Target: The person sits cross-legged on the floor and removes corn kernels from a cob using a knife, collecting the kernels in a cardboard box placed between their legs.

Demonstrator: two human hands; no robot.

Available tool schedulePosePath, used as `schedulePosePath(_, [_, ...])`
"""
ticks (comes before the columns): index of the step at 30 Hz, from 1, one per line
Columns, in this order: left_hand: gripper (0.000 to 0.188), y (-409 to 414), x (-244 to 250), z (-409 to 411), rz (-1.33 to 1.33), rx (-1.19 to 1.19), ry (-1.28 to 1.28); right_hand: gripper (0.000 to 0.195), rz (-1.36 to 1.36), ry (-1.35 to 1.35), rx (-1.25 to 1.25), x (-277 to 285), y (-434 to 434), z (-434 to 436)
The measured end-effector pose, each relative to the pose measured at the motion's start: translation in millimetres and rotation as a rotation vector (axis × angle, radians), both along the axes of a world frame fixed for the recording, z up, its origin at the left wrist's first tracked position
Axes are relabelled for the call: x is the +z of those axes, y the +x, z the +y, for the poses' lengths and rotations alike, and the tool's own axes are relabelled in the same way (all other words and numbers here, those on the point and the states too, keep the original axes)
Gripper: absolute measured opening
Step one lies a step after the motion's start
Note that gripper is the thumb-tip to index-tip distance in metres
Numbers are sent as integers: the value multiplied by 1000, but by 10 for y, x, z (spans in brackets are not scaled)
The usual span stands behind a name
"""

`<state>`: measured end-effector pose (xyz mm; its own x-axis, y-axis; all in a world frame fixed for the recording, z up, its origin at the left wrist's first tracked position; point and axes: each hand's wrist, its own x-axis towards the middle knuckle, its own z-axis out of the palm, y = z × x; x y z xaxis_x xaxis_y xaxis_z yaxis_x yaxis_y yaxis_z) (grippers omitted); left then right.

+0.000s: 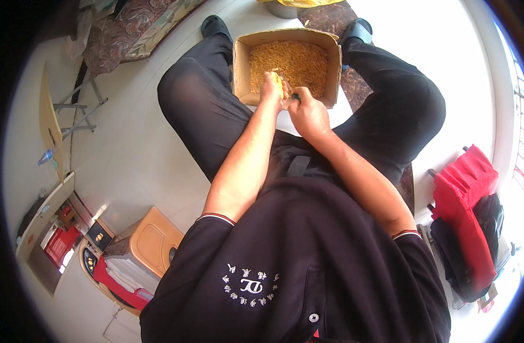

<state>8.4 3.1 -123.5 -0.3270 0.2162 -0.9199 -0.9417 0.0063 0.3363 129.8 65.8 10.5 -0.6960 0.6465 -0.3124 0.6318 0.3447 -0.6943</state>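
Observation:
Over the near side of a cardboard box, my left hand is closed around a yellow corn cob. Loose yellow corn kernels cover the bottom of the box. Just right of the cob, my right hand grips the dark green handle of a small tool. Its narrow metal part points up towards the cob; how far the two touch is hard to tell. The box stands on the floor between my feet.
Beyond the box is a round container with a yellow plastic bag. A patterned cloth hangs at the upper left, near a folding metal stand. Red cloth lies at the right, and a tan cabinet stands lower left.

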Motion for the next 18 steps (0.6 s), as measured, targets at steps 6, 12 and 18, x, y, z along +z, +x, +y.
schedulePosePath(6, [55,17,137,-5,72,-28,37,27,-37,-126,90,353,171,270])
schedulePosePath(12, [60,6,210,5,78,-48,107,30,-134,-221,135,622,274,347])
schedulePosePath(18, [60,16,258,2,108,-108,151,29,-146,-215,170,614,302,385])
